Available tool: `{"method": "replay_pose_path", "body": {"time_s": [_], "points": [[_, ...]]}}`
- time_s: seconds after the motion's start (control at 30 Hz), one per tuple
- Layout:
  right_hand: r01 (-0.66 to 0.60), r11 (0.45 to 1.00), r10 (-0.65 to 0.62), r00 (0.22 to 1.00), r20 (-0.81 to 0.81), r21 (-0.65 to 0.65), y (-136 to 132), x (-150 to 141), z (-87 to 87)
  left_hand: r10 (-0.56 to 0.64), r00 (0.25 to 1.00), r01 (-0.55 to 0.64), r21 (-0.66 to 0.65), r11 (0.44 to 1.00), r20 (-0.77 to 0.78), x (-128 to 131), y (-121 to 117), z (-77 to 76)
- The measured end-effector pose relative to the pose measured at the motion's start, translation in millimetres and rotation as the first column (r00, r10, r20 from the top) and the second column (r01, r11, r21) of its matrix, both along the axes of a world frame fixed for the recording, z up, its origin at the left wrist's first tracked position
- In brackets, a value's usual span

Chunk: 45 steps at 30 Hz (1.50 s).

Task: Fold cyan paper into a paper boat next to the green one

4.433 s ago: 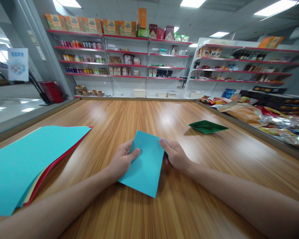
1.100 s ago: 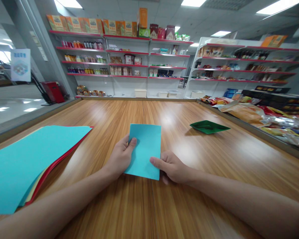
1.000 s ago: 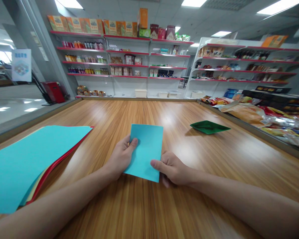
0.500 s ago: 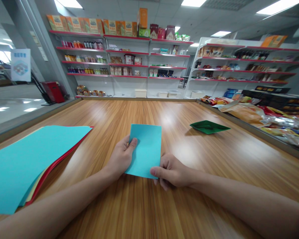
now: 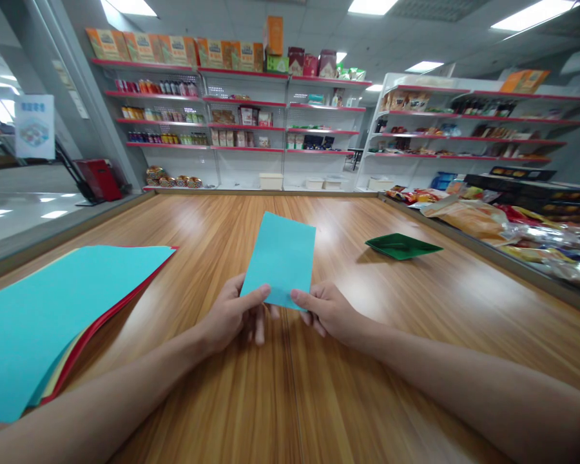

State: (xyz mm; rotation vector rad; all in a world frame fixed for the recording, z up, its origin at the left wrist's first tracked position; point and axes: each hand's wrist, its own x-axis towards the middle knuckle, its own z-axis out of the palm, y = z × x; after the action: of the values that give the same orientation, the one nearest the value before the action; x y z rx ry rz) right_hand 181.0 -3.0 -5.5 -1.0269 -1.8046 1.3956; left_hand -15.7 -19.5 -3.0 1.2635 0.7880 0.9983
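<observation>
A light blue rectangle of paper (image 5: 283,258) is held up over the middle of the wooden table (image 5: 212,399), its far end tilted upward. My left hand (image 5: 236,312) grips its near left corner, thumb on top and fingers beneath. At the near right corner, my right hand (image 5: 331,309) pinches the paper the same way. Whether the paper is a single layer or folded, I cannot tell. Beyond my right hand lies a folded green paper shape (image 5: 403,246) with pointed ends and an open hollow.
On the left, a stack of coloured paper sheets (image 5: 67,309) lies with blue on top and cream and red below. Packaged snacks (image 5: 483,216) crowd the area past the table's right edge. Stocked shelves (image 5: 241,103) stand behind the table.
My left hand has slid from the paper's left side down to its near left corner. The paper has been raised and moved away from me, and my right hand has risen slightly with it.
</observation>
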Motion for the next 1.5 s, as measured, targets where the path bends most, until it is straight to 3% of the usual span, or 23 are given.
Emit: {"method": "replay_pose_path", "body": {"time_s": [0.1,0.23,0.37,0.53,0.73,0.87,0.97,1.1,1.27,1.5], "points": [[0.004,1.0,-0.003,0.999,-0.035,0.009,2.4,-0.4,-1.0,-0.103,0.993,0.104,0.014,0.995,-0.064,4.7,-3.3,-0.3],[-0.194,0.981,0.194,0.981,-0.026,-0.01,-6.0,-4.1,1.1,-0.028,0.962,0.042,0.046,0.998,-0.272,15.0,-10.9,-2.6],[-0.275,0.961,0.275,0.961,0.025,0.025,-14.8,-6.6,3.6,0.011,0.953,-0.006,0.02,1.0,-0.304,18.8,-15.4,-6.0],[-0.224,0.974,0.223,0.975,0.025,0.034,-11.2,-4.2,1.5,0.012,0.976,-0.01,0.009,1.0,-0.219,16.3,-16.3,-3.1],[-0.113,0.993,0.103,0.978,-0.18,-0.046,-0.1,1.1,-4.5,-0.129,0.973,0.128,-0.017,0.992,-0.193,12.3,-18.9,1.9],[-0.063,0.997,0.054,0.979,-0.198,-0.038,-1.2,-0.6,-5.2,-0.124,0.975,0.123,-0.016,0.992,-0.185,14.1,-18.3,0.0],[0.009,1.0,-0.012,0.98,-0.199,-0.016,-3.9,-2.7,-4.8,-0.186,0.959,0.187,-0.014,0.982,-0.214,17.9,-17.9,-1.6],[-0.002,1.0,0.005,0.982,-0.191,0.016,-7.6,-3.8,-4.1,-0.24,0.938,0.236,-0.047,0.971,-0.249,20.0,-18.9,-0.4],[-0.029,1.0,0.026,0.972,-0.233,-0.008,-7.2,-2.8,-3.2,-0.32,0.938,0.307,-0.11,0.945,-0.133,17.4,-21.1,4.9],[0.169,0.985,-0.17,0.931,-0.322,-0.03,20.4,11.1,-2.4,-0.308,0.948,0.296,-0.146,0.944,-0.076,14.5,-22.6,8.4]]}}
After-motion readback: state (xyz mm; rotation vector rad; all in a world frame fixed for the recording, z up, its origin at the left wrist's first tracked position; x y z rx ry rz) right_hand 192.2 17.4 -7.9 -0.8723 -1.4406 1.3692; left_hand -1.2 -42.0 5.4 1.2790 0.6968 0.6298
